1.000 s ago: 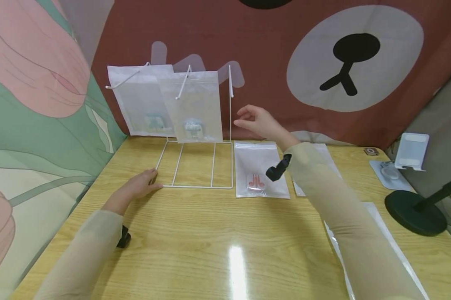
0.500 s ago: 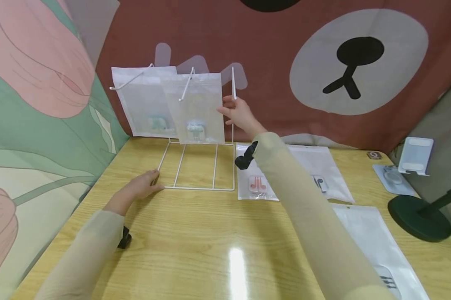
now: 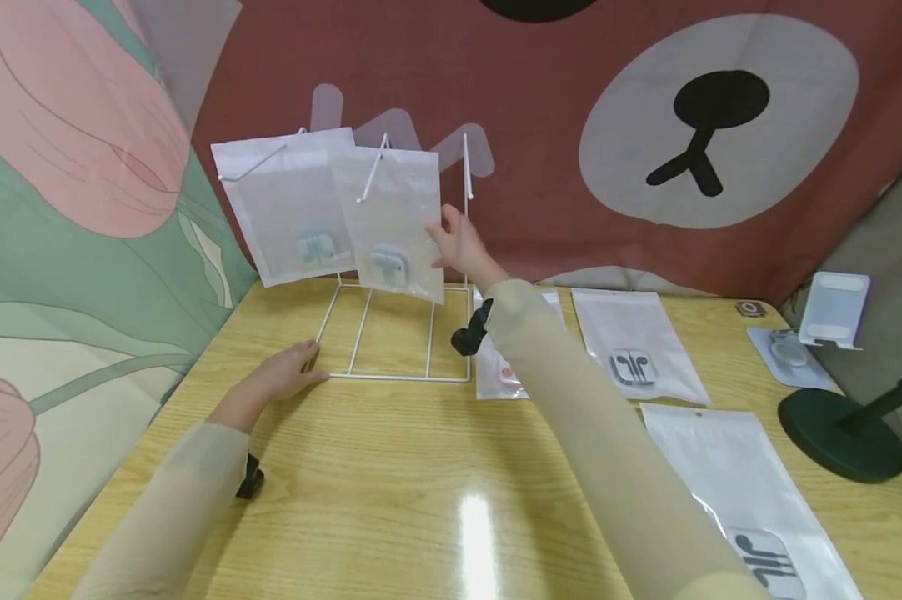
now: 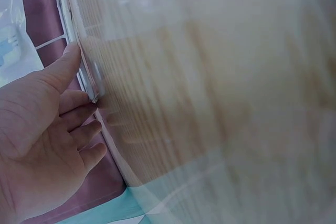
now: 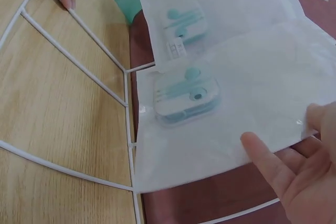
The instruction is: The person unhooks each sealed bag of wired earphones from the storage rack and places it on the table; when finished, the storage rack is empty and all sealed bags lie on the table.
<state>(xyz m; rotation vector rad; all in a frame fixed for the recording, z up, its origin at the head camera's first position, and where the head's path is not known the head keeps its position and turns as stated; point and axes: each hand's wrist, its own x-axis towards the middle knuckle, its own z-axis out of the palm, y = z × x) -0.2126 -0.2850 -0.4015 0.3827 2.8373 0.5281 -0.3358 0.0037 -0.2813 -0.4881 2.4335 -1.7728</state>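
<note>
A white wire display rack stands on the table, and two white zip bags hang from its hooks. Through the plastic of the middle bag shows a boxed set of teal earphones; the left bag holds a similar set. My right hand holds the middle bag by its right edge, with fingertips on its front and others behind it. That bag hangs tilted, its lower right corner swung forward. My left hand grips the front left corner of the rack's base, thumb and fingers at the wire.
Right of the rack lies a bag with pink earphones, partly under my right arm. Two bags with dark earphones, one farther back and one nearer, lie beyond it. A phone stand and a dark round base stand at right.
My right hand has moved left and slightly down from beside the rack to the middle bag's edge. Both hanging bags have shifted and tilted. The left hand has stayed at the rack's corner.
</note>
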